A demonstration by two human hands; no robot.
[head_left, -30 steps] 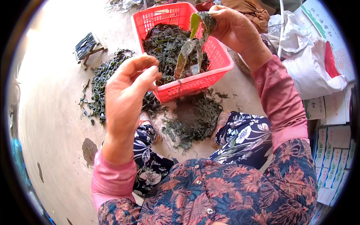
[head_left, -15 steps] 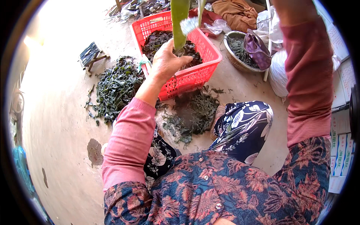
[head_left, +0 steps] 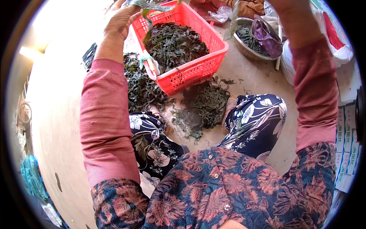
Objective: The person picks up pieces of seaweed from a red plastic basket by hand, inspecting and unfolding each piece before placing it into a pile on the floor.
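My left hand (head_left: 117, 21) is raised at the upper left, its fingers closed on a long greenish strip of seaweed (head_left: 156, 7) that stretches rightward along the top edge. Part of the strip dangles over a red perforated plastic basket (head_left: 190, 72). Dark, wet-looking seaweed (head_left: 175, 45) fills the basket. Up at the top right is my right hand (head_left: 288, 5), its fingers cut off by the picture edge. A blurred pale-green strand (head_left: 232, 19) hangs left of it; what it hangs from is out of sight.
Loose seaweed heaps lie left of the basket (head_left: 143, 89) and between my feet (head_left: 207, 105). Right of the basket stands a bowl (head_left: 248, 49) of seaweed with a purple cloth (head_left: 267, 38) over its rim. White sacks (head_left: 288, 65) and stacked cartons (head_left: 347, 129) line the right side.
My left hand has moved up and left, away from above the basket, with the seaweed strip now stretched sideways. The view has shifted slightly. My right arm stays raised.
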